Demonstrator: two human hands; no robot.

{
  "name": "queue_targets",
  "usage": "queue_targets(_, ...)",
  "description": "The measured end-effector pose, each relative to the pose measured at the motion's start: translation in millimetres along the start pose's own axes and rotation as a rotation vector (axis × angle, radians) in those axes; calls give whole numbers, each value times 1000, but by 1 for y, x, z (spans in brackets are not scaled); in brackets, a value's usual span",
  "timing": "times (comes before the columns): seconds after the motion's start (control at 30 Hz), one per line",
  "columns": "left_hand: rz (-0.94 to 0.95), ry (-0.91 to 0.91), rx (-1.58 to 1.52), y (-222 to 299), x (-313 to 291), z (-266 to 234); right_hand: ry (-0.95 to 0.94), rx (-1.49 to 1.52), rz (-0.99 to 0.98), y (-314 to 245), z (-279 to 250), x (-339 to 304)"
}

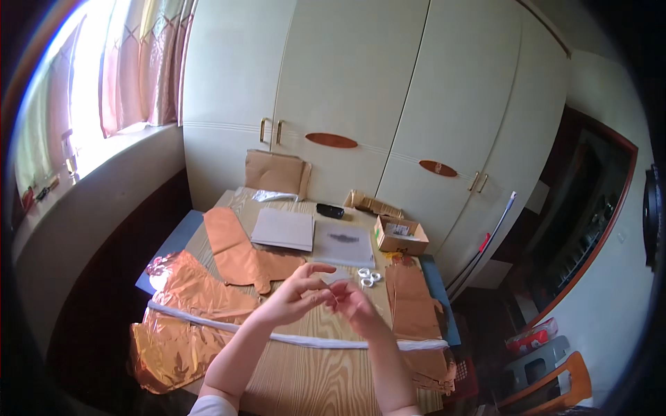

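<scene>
My left hand (295, 298) and my right hand (357, 308) are close together above the middle of the wooden table (312, 385). Their fingertips meet in a pinch around something thin, too small to make out. Below my forearms a long white strip (312, 341) runs across the table from left to right. Flat copper-coloured foil balloons lie to the left: a smooth one (232, 246) farther back and a crinkled, shiny one (187, 333) nearer. Just beyond my right hand are several small white rolls (366, 272).
Grey flat boards (283, 227), a clear plastic bag (343, 253), a black tray (330, 210) and an open cardboard box (401, 236) stand toward the back. More copper foil (413, 295) lies at the right edge. White cupboards (347, 69) rise behind; an orange-framed chair (576, 378) is at right.
</scene>
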State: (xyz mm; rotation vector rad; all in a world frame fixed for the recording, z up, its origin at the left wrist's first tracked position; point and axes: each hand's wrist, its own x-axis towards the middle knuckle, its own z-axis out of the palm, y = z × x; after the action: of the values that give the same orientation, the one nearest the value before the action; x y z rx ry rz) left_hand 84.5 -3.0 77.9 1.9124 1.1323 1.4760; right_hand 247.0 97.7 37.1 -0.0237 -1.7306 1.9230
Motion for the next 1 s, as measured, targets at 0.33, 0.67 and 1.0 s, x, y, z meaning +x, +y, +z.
queue_targets(0.33,-191,137,-527,-16,-9,-4,42,322,157,18,9,-6)
queue_targets(0.67,-368,68,-1051,-8,-15,-7,307,-372,-35,14,-3,-3)
queue_targets(1.0,-61,280,-503,0,-3,6,181,-638,24,-3,12,-4)
